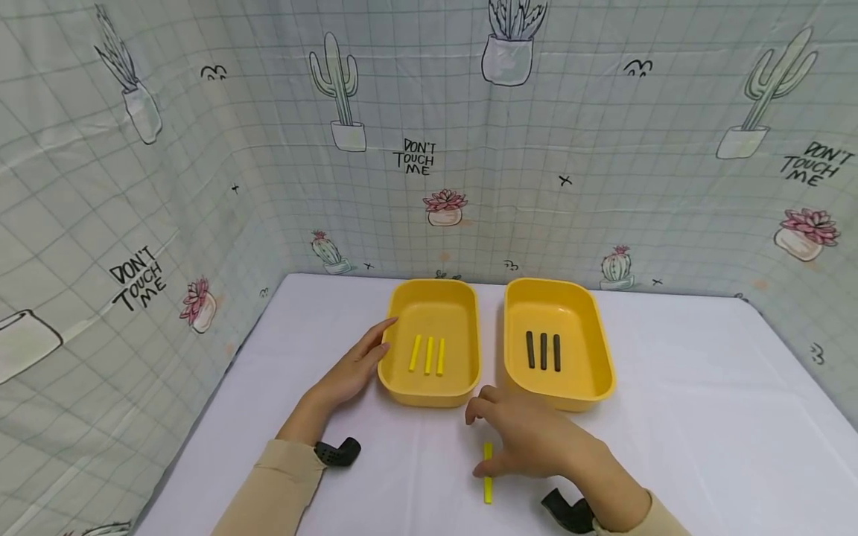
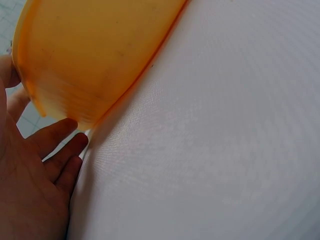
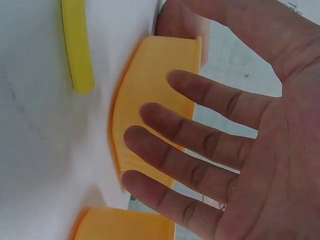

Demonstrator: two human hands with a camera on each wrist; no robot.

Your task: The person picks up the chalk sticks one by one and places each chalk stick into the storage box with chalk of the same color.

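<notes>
My left hand (image 1: 347,376) rests against the left side of a yellow plastic tray (image 1: 432,301), its fingertips at the wall and rim. In the left wrist view, extended fingers (image 2: 55,137) meet the tray's wall. Three thin yellow sticks (image 1: 429,356) lie side by side inside that tray. Over the tabletop in front of the trays, my right hand (image 1: 529,432) hovers with spread fingers, grasping nothing. Beneath its thumb lies another yellow stick (image 1: 488,491), partly hidden in the head view; the right wrist view shows this stick (image 3: 79,55) apart from the fingers.
A second yellow tray (image 1: 556,305) stands to the right and holds three black sticks (image 1: 544,351). White cloth (image 1: 690,387) covers the table. Behind and to the left hangs a grid-patterned curtain (image 1: 536,141) printed with cacti.
</notes>
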